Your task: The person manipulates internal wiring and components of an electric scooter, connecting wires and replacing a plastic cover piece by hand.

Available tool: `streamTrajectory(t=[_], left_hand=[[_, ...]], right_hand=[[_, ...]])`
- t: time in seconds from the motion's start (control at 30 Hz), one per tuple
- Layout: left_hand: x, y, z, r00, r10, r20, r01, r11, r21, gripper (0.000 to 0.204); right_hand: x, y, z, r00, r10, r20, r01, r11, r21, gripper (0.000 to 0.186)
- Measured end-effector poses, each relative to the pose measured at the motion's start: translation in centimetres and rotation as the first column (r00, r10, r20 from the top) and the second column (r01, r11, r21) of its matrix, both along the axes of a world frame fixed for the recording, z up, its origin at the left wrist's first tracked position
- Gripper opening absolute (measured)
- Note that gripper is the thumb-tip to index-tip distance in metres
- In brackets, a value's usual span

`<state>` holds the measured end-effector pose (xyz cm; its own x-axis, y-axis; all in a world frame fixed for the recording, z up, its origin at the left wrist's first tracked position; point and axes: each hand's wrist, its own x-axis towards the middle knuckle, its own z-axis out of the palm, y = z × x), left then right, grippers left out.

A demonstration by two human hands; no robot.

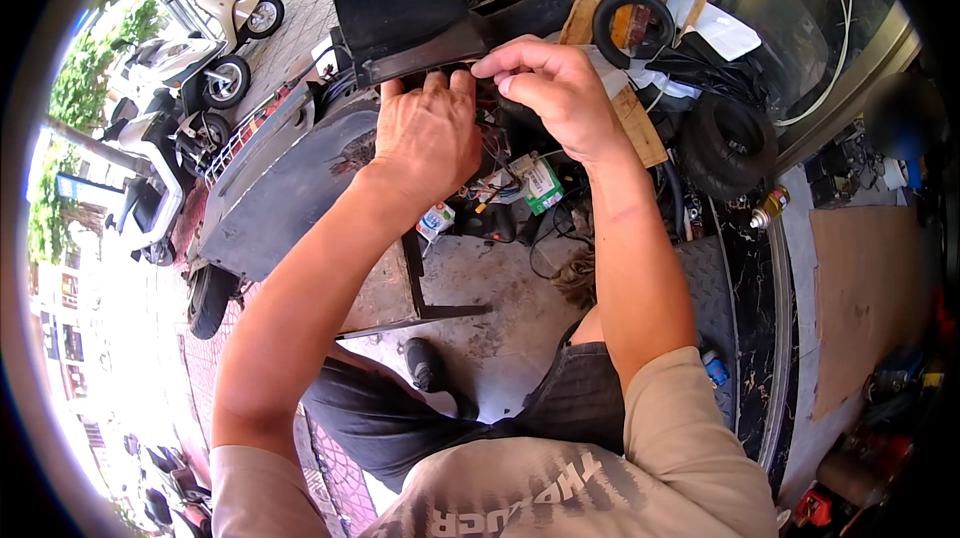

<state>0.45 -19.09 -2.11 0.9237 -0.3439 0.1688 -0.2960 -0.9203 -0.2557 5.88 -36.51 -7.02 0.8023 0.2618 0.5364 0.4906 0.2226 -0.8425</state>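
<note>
My left hand (425,138) is closed with its fingers curled up under the lower edge of a black plastic panel (398,18), the fingertips hidden. Beside it, my right hand (560,103) has index finger and thumb bent together at that panel's right end; what they hold is too small to tell. The panel sits on a grey scooter body (270,188), above exposed wiring (500,173). A green-and-white package (543,188) lies among the wires, just below and between my hands.
Parked scooters (225,78) stand at left. At right are tyres (720,168), an inner tube (610,13), wooden boards (640,133), a spray can (768,206) and cardboard (850,298). A metal frame (420,313) is below; my shoe (425,363) is on the floor.
</note>
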Motion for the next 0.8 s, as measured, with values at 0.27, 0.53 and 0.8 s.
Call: streamTrajectory(t=[0.27,0.53,0.8], left_hand=[[-2.4,0.0,5.4,0.949,-0.243,-0.201,0.073,0.790,-0.609,0.011],[-7.2,6.4,7.7,0.751,-0.589,-0.298,-0.089,0.358,-0.930,0.023],[-10.1,4.8,6.2,0.878,-0.478,0.027,0.418,0.736,-0.533,0.024]], right_hand=[[0.6,1.5,-1.4,0.996,-0.073,-0.045,0.075,0.997,0.035,0.020],[1.3,2.0,-3.6,0.874,-0.463,0.148,0.478,0.874,-0.087,0.008],[-1.1,2.4,-2.7,0.870,-0.490,0.047,0.449,0.751,-0.485,0.031]])
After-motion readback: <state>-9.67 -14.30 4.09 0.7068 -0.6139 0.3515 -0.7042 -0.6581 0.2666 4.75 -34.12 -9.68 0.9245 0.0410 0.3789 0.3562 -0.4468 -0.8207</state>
